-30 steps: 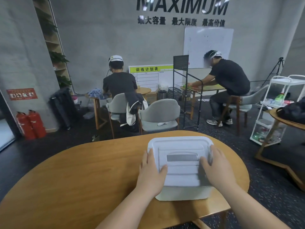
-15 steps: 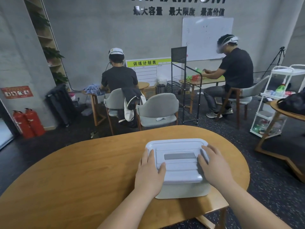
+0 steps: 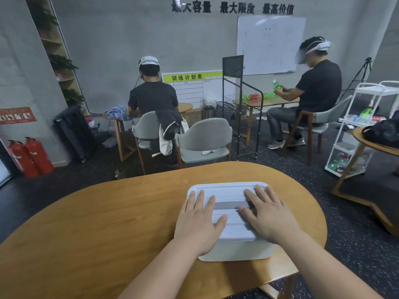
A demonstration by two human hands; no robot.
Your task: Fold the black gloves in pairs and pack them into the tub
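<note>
Far wall (image 3: 129, 29), top: dark raised characters (image 3: 233, 8) read 最大容量, 最大限度, 最高价值.
Planner board (image 3: 194, 89) against far wall, centre: yellow-green header (image 3: 186, 77) reads 训练计划表; grid entries below too small to read.
Red sign (image 3: 17, 115), left wall: print illegible.
Whiteboard (image 3: 269, 44), far right: faint scribbles, unreadable.

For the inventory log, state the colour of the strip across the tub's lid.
Grey strip on a white lid, clearest in the head view.
</note>
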